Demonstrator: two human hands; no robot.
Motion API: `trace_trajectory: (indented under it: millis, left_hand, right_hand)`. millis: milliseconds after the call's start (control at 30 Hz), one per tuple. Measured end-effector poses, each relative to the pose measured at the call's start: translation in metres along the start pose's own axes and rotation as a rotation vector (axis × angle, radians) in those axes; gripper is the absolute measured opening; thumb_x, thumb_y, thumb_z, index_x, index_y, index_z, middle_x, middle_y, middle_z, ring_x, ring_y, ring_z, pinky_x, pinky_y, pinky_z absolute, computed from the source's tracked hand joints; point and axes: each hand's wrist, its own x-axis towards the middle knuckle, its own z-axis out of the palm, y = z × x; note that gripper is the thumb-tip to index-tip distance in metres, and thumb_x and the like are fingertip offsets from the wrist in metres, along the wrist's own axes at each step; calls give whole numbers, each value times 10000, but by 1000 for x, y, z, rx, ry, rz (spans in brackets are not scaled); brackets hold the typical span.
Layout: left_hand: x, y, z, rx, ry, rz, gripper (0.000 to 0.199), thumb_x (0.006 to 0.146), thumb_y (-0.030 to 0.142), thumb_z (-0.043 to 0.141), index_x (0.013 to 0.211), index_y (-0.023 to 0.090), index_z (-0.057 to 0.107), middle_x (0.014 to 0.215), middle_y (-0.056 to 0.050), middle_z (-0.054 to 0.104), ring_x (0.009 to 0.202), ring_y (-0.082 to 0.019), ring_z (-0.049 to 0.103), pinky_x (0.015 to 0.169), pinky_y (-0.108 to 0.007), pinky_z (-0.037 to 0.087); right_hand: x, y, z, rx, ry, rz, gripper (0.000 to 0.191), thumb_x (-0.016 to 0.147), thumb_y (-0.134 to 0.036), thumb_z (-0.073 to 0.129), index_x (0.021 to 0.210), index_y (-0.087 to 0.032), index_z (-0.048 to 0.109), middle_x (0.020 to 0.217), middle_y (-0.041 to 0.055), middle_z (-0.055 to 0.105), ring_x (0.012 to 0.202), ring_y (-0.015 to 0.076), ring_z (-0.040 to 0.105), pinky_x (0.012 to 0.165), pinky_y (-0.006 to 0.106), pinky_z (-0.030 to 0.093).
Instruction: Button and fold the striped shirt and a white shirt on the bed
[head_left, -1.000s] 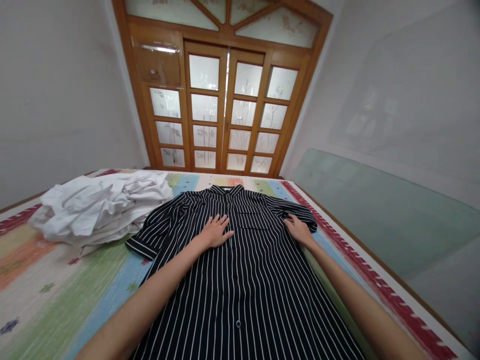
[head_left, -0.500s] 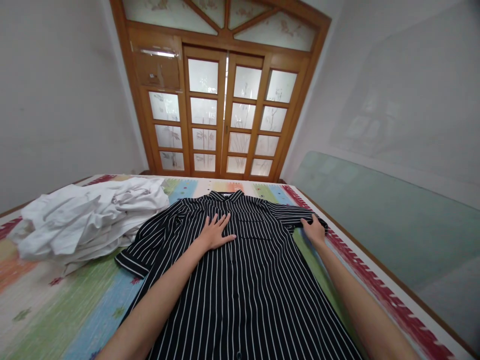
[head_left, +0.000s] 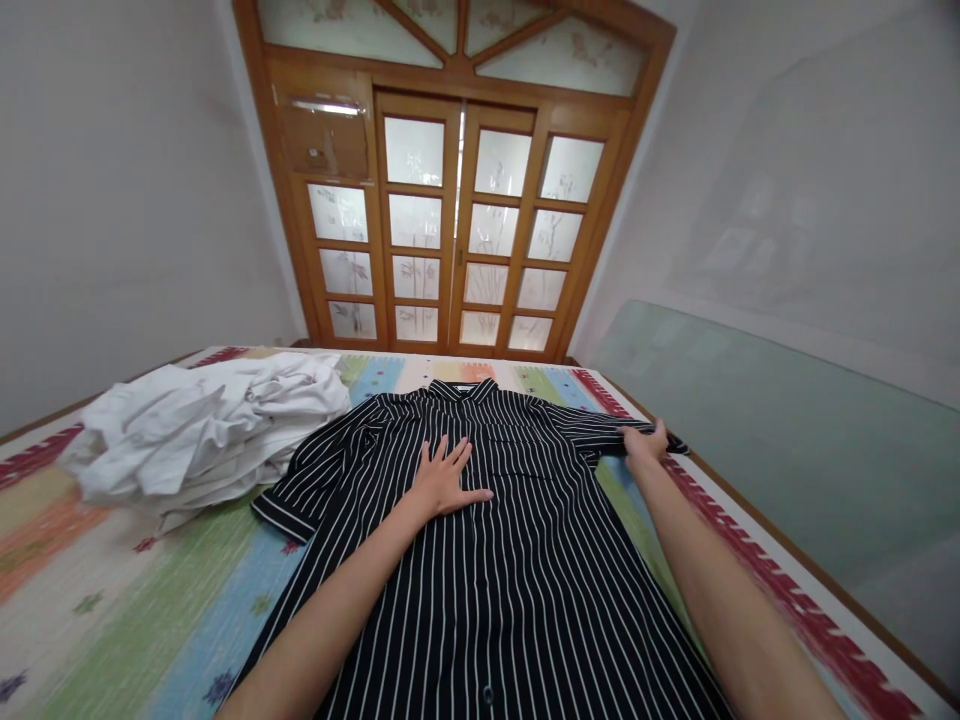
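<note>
A black shirt with white stripes [head_left: 517, 560] lies front side up, its collar pointing away from me and its short sleeves out to the sides. My left hand [head_left: 442, 482] rests flat on the chest, fingers spread. At the right, my right hand [head_left: 645, 445] grips the right-hand sleeve [head_left: 585, 425] near its cuff, and the sleeve is stretched outward. The left-hand sleeve [head_left: 307, 490] lies loose with its cuff near the white pile.
A heap of crumpled white cloth [head_left: 202, 430] lies to the left on the colourful striped bed cover [head_left: 127, 610]. A pale green board [head_left: 750, 410] runs along the right side. Beyond the bed stands a wooden door with glass panes [head_left: 450, 230].
My right hand has drawn the sleeve further out to the right, and its cuff now reaches the bed's edge. My left hand stays flat on the chest. The view has shifted slightly.
</note>
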Motion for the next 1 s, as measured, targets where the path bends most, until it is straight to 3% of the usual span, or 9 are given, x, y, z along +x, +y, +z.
trace_trajectory:
  millis: [100, 233, 333, 433, 567, 667, 767, 900, 1000]
  left_hand:
    - [-2, 1, 2, 3, 12, -6, 962, 801, 817, 235, 1540, 204, 165, 1598, -85, 148, 1461, -398, 7, 1127, -656, -11]
    - [-2, 0, 3, -1, 30, -4, 944, 810, 808, 223, 1535, 205, 188, 1593, -93, 175, 1463, -393, 29, 1127, -653, -11]
    - [-3, 1, 2, -10, 38, -3, 966, 795, 825, 229, 1532, 200, 203, 1591, -97, 182, 1463, -390, 45, 1131, -646, -9]
    - [-3, 1, 2, -19, 38, -8, 1000, 779, 841, 241, 1528, 179, 216, 1590, -100, 184, 1461, -392, 56, 1136, -643, -2]
    - [-2, 2, 3, -16, 66, -19, 945, 805, 816, 223, 1530, 209, 214, 1586, -96, 213, 1459, -395, 77, 1127, -659, -16]
    - [0, 3, 3, 30, 131, 9, 888, 824, 796, 219, 1524, 250, 230, 1593, -81, 197, 1462, -389, 63, 1119, -657, -71]
    - [2, 3, 2, 49, 108, 97, 869, 835, 789, 209, 1511, 247, 274, 1594, -73, 197, 1469, -357, 69, 1150, -605, -39]
    - [3, 3, 1, 8, 30, 95, 865, 849, 777, 208, 1514, 227, 265, 1594, -89, 190, 1464, -345, 118, 1163, -578, 55]
    - [0, 5, 0, 7, 11, 92, 839, 862, 763, 185, 1517, 242, 253, 1600, -78, 165, 1468, -339, 100, 1163, -579, 40]
  right_hand:
    - [-18, -31, 5, -157, -41, -189, 860, 699, -136, 518, 1511, -94, 237, 1332, 182, 528, 1205, 336, 506, 1043, 447, 396]
    - [-62, -65, 21, -235, -238, -675, 788, 699, -39, 405, 1480, -98, 316, 1168, 155, 596, 1084, 301, 535, 998, 434, 409]
    - [-94, -65, 29, -229, -446, -1059, 722, 713, -4, 356, 1411, -176, 423, 1261, 106, 562, 1135, 261, 500, 1043, 433, 382]
    - [-109, -48, 27, -233, -522, -1236, 631, 701, 0, 362, 1286, -175, 522, 1271, 103, 539, 1192, 252, 464, 1049, 436, 384]
    - [-106, -31, 12, -404, -449, -1095, 440, 721, -81, 459, 1131, -167, 595, 1135, 128, 559, 1092, 284, 486, 951, 410, 438]
    - [-100, -32, 9, -541, -377, -983, 348, 754, -186, 533, 1090, -136, 607, 1104, 152, 570, 1044, 307, 486, 920, 421, 424]
    - [-99, -41, 18, -626, -326, -875, 326, 798, -257, 540, 1079, -112, 620, 1113, 179, 592, 1050, 322, 492, 894, 431, 415]
    - [-98, -57, 37, -670, -315, -750, 325, 845, -261, 513, 1072, -78, 656, 1128, 221, 624, 1079, 352, 526, 892, 452, 406]
    - [-95, -72, 49, -561, -320, -479, 327, 890, -231, 440, 1022, -84, 701, 1027, 228, 672, 1023, 348, 597, 865, 438, 426]
